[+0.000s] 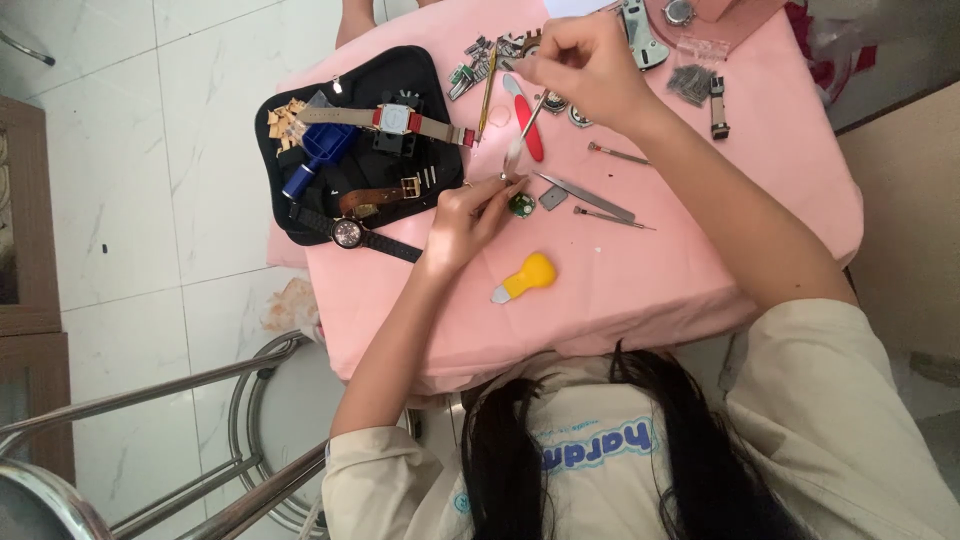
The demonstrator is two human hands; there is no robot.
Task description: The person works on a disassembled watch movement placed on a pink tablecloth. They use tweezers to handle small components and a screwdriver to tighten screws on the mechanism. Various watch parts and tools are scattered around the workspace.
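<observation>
A person seen from above sits at a small bench [640, 280] draped in pink cloth. The left hand [462, 222] rests on the cloth, its grip pinching a small metal part too tiny to identify, just beside a small round green watch movement [521, 205]. The right hand [590, 65] is raised farther back, its grip pressed around a thin silver tool [524, 133] that slants down toward the left hand's fingertips. Near the left hand lie a yellow-handled case opener [526, 276], steel tweezers [583, 196] and a red-handled tool [527, 128]. To the left, a black tray [300, 232] holds a square-faced wristwatch [396, 120], a round dark wristwatch [348, 233] and a blue tool [318, 157].
</observation>
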